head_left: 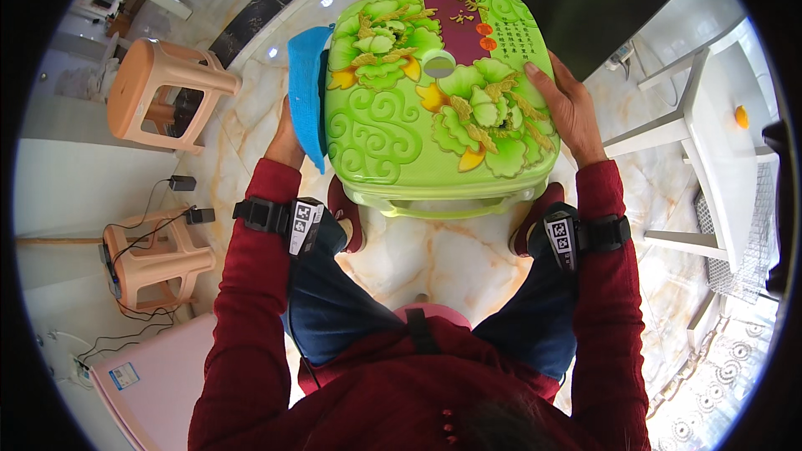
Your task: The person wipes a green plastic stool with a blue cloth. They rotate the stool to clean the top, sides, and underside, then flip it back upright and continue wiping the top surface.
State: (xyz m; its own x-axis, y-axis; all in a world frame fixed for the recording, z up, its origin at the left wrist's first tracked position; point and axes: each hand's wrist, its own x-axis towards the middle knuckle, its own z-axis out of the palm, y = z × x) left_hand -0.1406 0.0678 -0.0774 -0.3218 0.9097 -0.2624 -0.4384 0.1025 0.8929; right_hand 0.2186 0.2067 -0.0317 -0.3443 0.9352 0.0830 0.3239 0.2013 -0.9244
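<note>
A green plastic stool [382, 113] with a raised flower pattern, a round hole in its seat and printed writing is before me, between my feet. My right hand [567, 103] grips its right edge, thumb on the seat and fingers down the side. Along the stool's left side hangs a blue cloth [307, 94]. My left hand [286, 141] is behind that cloth, with only the wrist and part of the hand showing. Its fingers are hidden, so I cannot tell what they hold.
To the left stand a peach plastic stool [128, 94] and a second one [153, 269] with black cables and adapters on it. A pink appliance [163, 382] is at lower left. A white table [714, 125] bearing a small orange object [742, 117] stands right. A dark panel [583, 12] rises ahead.
</note>
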